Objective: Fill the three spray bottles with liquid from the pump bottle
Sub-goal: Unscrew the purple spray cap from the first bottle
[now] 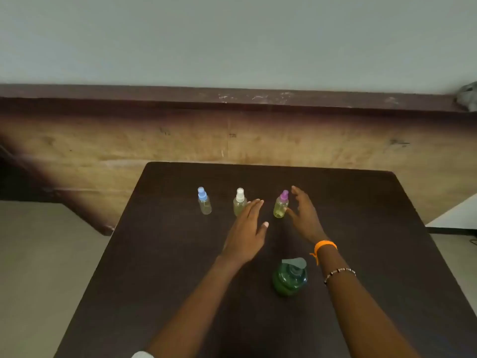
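On the dark brown desk [160, 254], three small clear plastic spray bottles stand upright in a row across the middle of the frame: a blue-capped spray bottle [204, 201] at left, a white-capped spray bottle [239, 202] in the centre, and a purple-capped spray bottle [281, 204] at right. The left hand [249, 233] lies flat, fingers straight, its tips beside the white-capped one. The right hand [304, 215] is spread beside the purple-capped one, holding nothing. A green round plastic pump bottle [290, 277] stands lower centre, between the forearms.

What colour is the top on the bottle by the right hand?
Purple, seen in the head view.
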Tool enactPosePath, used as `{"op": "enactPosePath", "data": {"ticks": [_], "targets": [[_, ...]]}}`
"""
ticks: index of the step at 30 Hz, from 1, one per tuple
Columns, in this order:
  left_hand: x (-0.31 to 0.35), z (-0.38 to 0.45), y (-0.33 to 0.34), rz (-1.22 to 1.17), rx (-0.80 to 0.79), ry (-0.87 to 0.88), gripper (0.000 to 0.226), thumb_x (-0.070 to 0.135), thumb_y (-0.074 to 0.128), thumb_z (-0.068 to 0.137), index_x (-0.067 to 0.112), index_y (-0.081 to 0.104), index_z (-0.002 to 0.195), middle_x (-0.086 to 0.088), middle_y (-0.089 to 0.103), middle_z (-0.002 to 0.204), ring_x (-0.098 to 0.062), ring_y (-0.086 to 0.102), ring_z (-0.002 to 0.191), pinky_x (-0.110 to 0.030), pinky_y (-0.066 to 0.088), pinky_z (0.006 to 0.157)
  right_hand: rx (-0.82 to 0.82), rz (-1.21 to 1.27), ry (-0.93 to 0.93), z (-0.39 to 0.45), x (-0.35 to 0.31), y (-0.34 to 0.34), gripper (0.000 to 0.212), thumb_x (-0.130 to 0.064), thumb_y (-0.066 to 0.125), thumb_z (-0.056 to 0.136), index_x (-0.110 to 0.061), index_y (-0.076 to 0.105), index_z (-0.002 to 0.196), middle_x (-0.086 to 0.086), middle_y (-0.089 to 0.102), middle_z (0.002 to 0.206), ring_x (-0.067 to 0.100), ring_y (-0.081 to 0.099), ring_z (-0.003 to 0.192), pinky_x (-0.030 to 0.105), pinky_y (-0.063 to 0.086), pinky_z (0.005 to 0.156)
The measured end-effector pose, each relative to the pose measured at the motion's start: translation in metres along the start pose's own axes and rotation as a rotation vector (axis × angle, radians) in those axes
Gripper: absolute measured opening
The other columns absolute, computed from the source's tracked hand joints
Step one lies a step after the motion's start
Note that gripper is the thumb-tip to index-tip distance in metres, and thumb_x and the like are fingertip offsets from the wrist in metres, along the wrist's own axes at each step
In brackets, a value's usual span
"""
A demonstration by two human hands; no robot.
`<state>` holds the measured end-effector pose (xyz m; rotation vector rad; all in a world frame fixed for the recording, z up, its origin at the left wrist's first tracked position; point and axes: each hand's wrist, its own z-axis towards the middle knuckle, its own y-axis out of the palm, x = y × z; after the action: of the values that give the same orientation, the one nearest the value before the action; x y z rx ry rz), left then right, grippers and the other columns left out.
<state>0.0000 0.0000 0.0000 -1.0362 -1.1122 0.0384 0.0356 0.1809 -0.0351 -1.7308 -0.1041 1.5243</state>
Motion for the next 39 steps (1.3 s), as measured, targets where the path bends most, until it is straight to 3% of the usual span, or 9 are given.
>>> {"op": "enactPosePath", "data": {"ticks": [8, 15, 19, 25, 29, 32, 35, 37, 39], "targets": [[-0.012, 0.008, 0.005, -0.036, -0.049, -0.116, 0.054, 0.020, 0.048, 0.095, 0.017, 0.029, 0.145, 0.002, 0.030, 0.151, -0.011, 0.025, 0.139, -0.012, 0.014, 0.104, -0.096, -0.080, 0.129, 0.035, 0.012, 0.016, 0.047, 0.006, 0.064, 0.079, -0.001, 0.054, 0.124, 0.017, 0.060, 0.122, 0.031, 0.056, 0.114, 0.028, 0.040, 0.094], [-0.015, 0.010, 0.004, -0.103, -0.047, -0.143, 0.056, 0.017, 0.050, 0.094, 0.017, 0.029, 0.146, 0.002, 0.029, 0.152, -0.010, 0.025, 0.139, -0.008, 0.012, 0.101, -0.083, 0.001, 0.143, 0.027, -0.006, 0.006, 0.031, -0.005, 0.073, 0.079, -0.002, 0.061, 0.107, 0.013, 0.067, 0.101, 0.026, 0.063, 0.095, 0.034, 0.049, 0.086], [-0.006, 0.010, 0.000, -0.205, -0.001, -0.078, 0.061, 0.017, 0.058, 0.090, 0.018, 0.030, 0.144, 0.002, 0.032, 0.150, -0.009, 0.030, 0.137, -0.014, 0.021, 0.104, -0.124, 0.001, 0.019, 0.008, -0.049, -0.019, 0.037, -0.014, 0.079, 0.075, -0.007, 0.062, 0.107, 0.001, 0.064, 0.092, 0.015, 0.060, 0.082, 0.012, 0.044, 0.068], [0.012, -0.009, -0.014, -0.476, 0.153, 0.116, 0.052, 0.022, 0.064, 0.082, 0.020, 0.046, 0.131, 0.011, 0.054, 0.127, -0.003, 0.050, 0.120, -0.019, 0.039, 0.100, -0.150, -0.028, -0.119, -0.031, -0.112, -0.036, 0.038, -0.012, 0.080, 0.071, -0.007, 0.062, 0.104, 0.009, 0.063, 0.097, 0.024, 0.061, 0.087, 0.045, 0.050, 0.080], [0.016, -0.032, -0.025, -0.577, 0.247, 0.096, 0.039, 0.019, 0.058, 0.080, 0.018, 0.054, 0.119, 0.012, 0.061, 0.112, -0.002, 0.058, 0.104, -0.018, 0.045, 0.086, -0.118, -0.029, -0.198, -0.065, -0.140, -0.026, 0.036, -0.011, 0.076, 0.075, -0.007, 0.059, 0.106, 0.006, 0.060, 0.097, 0.022, 0.060, 0.087, 0.044, 0.050, 0.078], [0.005, -0.051, -0.028, -0.603, 0.266, 0.039, 0.034, 0.011, 0.057, 0.087, 0.009, 0.055, 0.120, -0.002, 0.063, 0.111, -0.013, 0.061, 0.103, -0.029, 0.050, 0.084, -0.068, -0.070, -0.251, -0.087, -0.149, -0.011, 0.037, -0.018, 0.072, 0.080, -0.008, 0.054, 0.111, 0.002, 0.059, 0.098, 0.020, 0.058, 0.088, 0.031, 0.046, 0.073], [-0.006, -0.072, -0.027, -0.609, 0.236, 0.006, 0.035, 0.002, 0.057, 0.088, 0.012, 0.052, 0.121, 0.000, 0.061, 0.114, -0.011, 0.060, 0.105, -0.024, 0.048, 0.084, -0.008, -0.237, -0.248, -0.106, -0.153, 0.009, 0.041, -0.030, 0.062, 0.090, -0.003, 0.050, 0.119, 0.009, 0.060, 0.099, 0.024, 0.058, 0.086, 0.030, 0.040, 0.066], [-0.016, -0.089, -0.027, -0.623, 0.217, -0.065, 0.034, 0.003, 0.059, 0.088, 0.013, 0.050, 0.119, 0.003, 0.062, 0.112, -0.009, 0.061, 0.103, -0.022, 0.048, 0.082, 0.082, -0.309, -0.285, -0.121, -0.155, 0.024, 0.033, -0.032, 0.056, 0.091, -0.002, 0.056, 0.105, 0.011, 0.061, 0.088, 0.028, 0.060, 0.076, 0.037, 0.047, 0.056], [-0.026, -0.104, -0.025, -0.627, 0.192, -0.110, 0.030, 0.007, 0.061, 0.088, 0.012, 0.050, 0.115, 0.005, 0.063, 0.107, -0.010, 0.063, 0.100, -0.024, 0.050, 0.081, 0.149, -0.332, -0.288, -0.135, -0.156, 0.038, 0.028, -0.035, 0.052, 0.089, -0.007, 0.055, 0.086, 0.009, 0.060, 0.075, 0.026, 0.059, 0.062, 0.029, 0.040, 0.046]]}}
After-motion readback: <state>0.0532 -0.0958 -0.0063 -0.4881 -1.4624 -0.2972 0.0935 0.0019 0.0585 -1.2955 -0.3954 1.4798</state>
